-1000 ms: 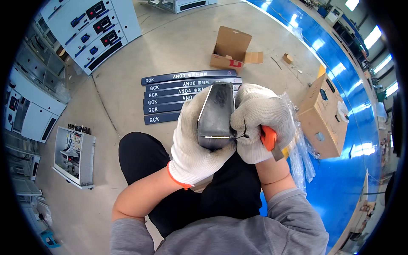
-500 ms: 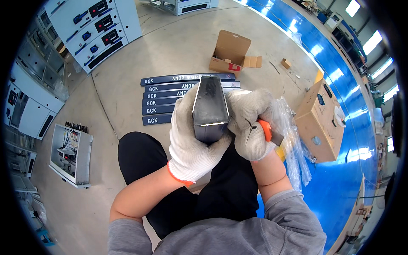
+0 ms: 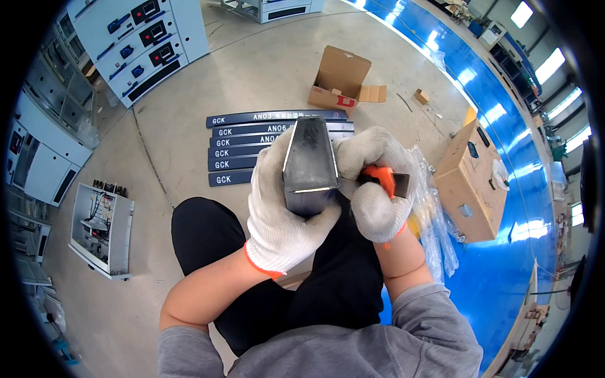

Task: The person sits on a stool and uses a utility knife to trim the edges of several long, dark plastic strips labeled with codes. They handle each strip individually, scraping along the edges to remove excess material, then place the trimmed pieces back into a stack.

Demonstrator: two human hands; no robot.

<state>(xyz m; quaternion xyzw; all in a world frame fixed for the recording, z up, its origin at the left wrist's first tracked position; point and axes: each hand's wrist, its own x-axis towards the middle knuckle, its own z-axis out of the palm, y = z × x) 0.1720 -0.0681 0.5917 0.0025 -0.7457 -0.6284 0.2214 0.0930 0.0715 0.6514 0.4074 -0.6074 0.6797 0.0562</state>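
Observation:
In front of my chest, my left hand (image 3: pixel 275 208), in a white knit glove, is wrapped round a long dark panel strip (image 3: pixel 309 157). The strip is tilted so that its hollow-looking end faces up at me, with bright bare edges along its sides. My right hand (image 3: pixel 377 211), gloved too, is closed round an orange-and-black tool (image 3: pixel 386 181) with a flat grey end sticking out to the right; its exact kind is hard to make out. Its fingers are right beside the strip's right edge. Several dark blue lettered panel strips (image 3: pixel 230 179) lie in a row on the floor beyond.
An opened cardboard box (image 3: pixel 334 97) stands past the strips. To the right are clear plastic wrapping (image 3: pixel 435 233) and a larger brown box (image 3: pixel 472 183). At left lies an open metal drawer unit (image 3: pixel 101 230) with wiring; electrical cabinets (image 3: pixel 142 50) stand behind it.
My right hand has turned and shifted slightly up, so more of the orange tool shows between its fingers. The left hand keeps its hold on the strip.

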